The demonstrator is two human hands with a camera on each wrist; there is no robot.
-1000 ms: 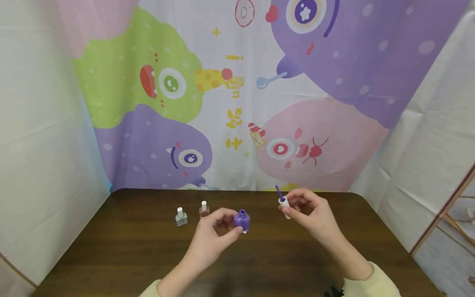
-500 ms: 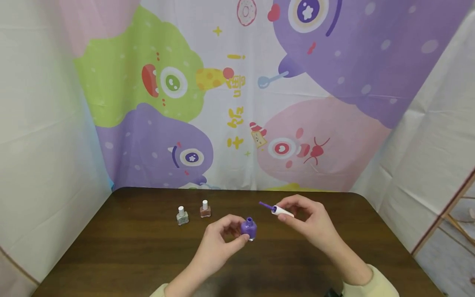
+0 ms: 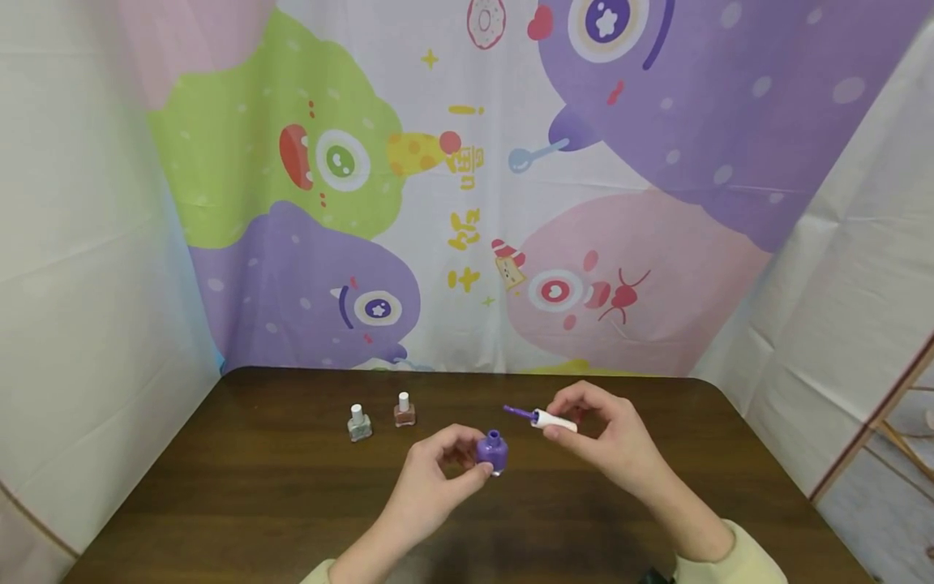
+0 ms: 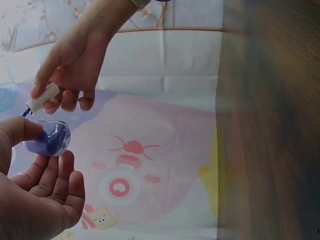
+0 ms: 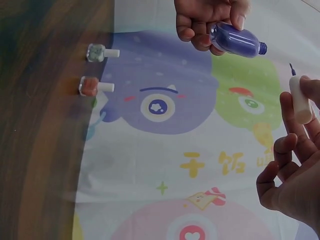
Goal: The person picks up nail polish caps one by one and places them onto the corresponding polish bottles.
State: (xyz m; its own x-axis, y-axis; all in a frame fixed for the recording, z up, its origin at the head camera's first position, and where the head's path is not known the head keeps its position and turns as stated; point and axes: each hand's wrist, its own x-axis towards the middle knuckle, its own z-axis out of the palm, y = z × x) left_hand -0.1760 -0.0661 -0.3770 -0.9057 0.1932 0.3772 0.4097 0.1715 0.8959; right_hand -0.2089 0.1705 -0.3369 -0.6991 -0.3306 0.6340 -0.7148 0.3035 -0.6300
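Observation:
My left hand (image 3: 430, 478) pinches an uncapped purple nail polish bottle (image 3: 492, 454) between thumb and fingers, its neck pointing up. To its right, my right hand (image 3: 609, 434) holds the white brush cap (image 3: 556, 421) by thumb and fingertips. The purple-coated brush (image 3: 518, 412) sticks out leftward from the cap, above and just right of the bottle's neck. In the right wrist view the bottle (image 5: 235, 40) and the brush cap (image 5: 301, 100) are apart. The left wrist view shows the bottle's clear glass base (image 4: 57, 137) facing the camera.
Two capped nail polish bottles stand at the back left of the dark wooden table (image 3: 255, 503): a grey-green one (image 3: 358, 424) and a brownish-pink one (image 3: 404, 411). A cartoon-printed curtain (image 3: 467, 324) hangs behind the table's far edge, with white cloth (image 3: 87, 284) at the side.
My left hand has shifted right and slightly down with the bottle. The brush, which pointed upward, has tilted over to the left as my right hand turned, and now lies nearer the bottle's neck.

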